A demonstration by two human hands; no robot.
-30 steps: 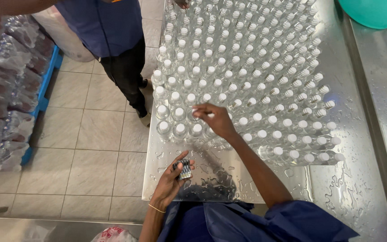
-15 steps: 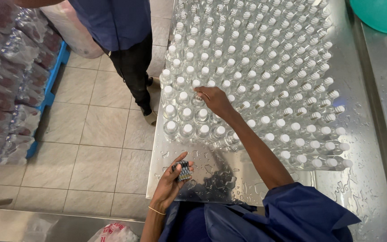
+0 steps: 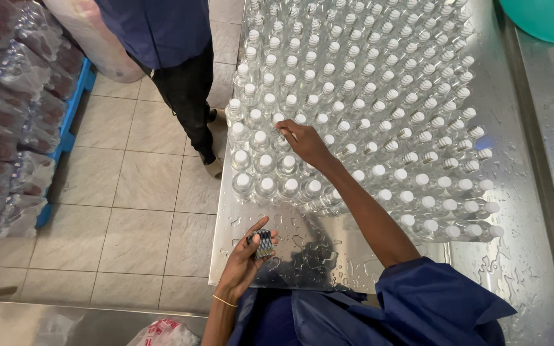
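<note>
Several clear plastic bottles with white caps (image 3: 367,96) stand packed in rows on a wet steel table (image 3: 328,256). My right hand (image 3: 302,142) reaches over the near-left rows, fingertips pinched at the cap of one bottle (image 3: 282,138). My left hand (image 3: 246,256) rests at the table's near edge and grips a small stack of dark patterned seals (image 3: 263,243). A thin bangle circles my left wrist.
Another person in a blue top and black trousers (image 3: 181,70) stands at the table's left side on the tiled floor. Shrink-wrapped bottle packs (image 3: 1,128) are stacked on a blue pallet at the far left. A teal tub (image 3: 540,16) sits top right.
My right hand has moved a little farther up and left across the bottle rows. My left hand has kept its place at the table edge with the seals in it.
</note>
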